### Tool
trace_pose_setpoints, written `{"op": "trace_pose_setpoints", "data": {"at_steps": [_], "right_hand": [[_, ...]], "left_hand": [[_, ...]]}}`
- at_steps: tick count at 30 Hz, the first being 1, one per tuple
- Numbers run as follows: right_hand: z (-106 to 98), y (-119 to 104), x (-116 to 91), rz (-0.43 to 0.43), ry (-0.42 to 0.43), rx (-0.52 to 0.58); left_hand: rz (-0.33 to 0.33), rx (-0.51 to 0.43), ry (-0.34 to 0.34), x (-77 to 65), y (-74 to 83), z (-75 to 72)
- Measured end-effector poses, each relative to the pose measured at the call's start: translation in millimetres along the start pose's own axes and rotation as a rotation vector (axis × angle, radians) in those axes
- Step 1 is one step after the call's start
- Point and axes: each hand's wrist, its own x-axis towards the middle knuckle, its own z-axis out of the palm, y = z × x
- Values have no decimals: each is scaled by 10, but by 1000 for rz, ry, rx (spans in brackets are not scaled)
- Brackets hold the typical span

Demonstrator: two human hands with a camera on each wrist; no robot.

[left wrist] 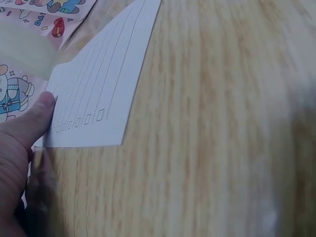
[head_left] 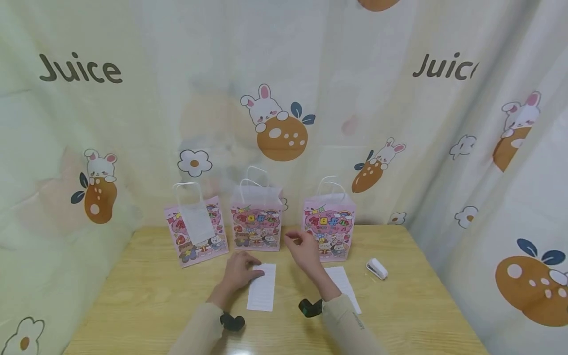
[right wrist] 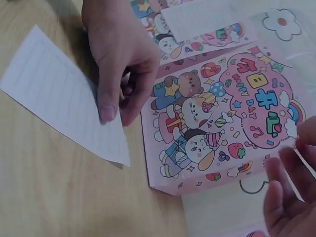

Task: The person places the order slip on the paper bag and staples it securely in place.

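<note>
My left hand (head_left: pixel 240 270) pinches the upper edge of a white checklist slip (head_left: pixel 263 291) between thumb and fingers. In the left wrist view, rows of lines and small boxes show on this slip (left wrist: pixel 94 94). Behind it stands the middle pink paper gift bag (head_left: pixel 256 227), printed with cartoon animals. My right hand (head_left: pixel 305 249), holding nothing, hovers between that bag and the right gift bag (head_left: pixel 330 222), its fingers loosely bent. The right wrist view has its fingers (right wrist: pixel 281 185) near the top of the middle bag (right wrist: pixel 197 128). Both bags have white handles.
Leaning at the left is another gift bag (head_left: pixel 177 227) with a white slip (head_left: pixel 199 224) on its front. A second loose slip (head_left: pixel 343 283) lies partly under my right forearm. The small white stapler (head_left: pixel 376 268) rests farther right. A printed curtain (head_left: pixel 284 59) hangs behind the wooden table (head_left: pixel 133 305).
</note>
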Motion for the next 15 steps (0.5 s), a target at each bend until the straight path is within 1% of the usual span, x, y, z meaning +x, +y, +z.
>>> {"op": "trace_pose_setpoints", "data": {"at_steps": [4,6,8,11,15], "right_hand": [[93,-69,113,-30,37,-22],[131,-68,190,-70,58,-29],[154,-57,276,-135,85,-38],[158,-40,391,-215,130,-96],[141,-52,476,-280,136,-143]], "left_hand": [[-6,-1,6,-66,-12,-26],[-8,-8,9,-83,-15,-44],[-5,-18,7,-86,-18,-58],[10,-36,3,-78,-17,-72],[10,-75,-20,-91,-8,-79]]}}
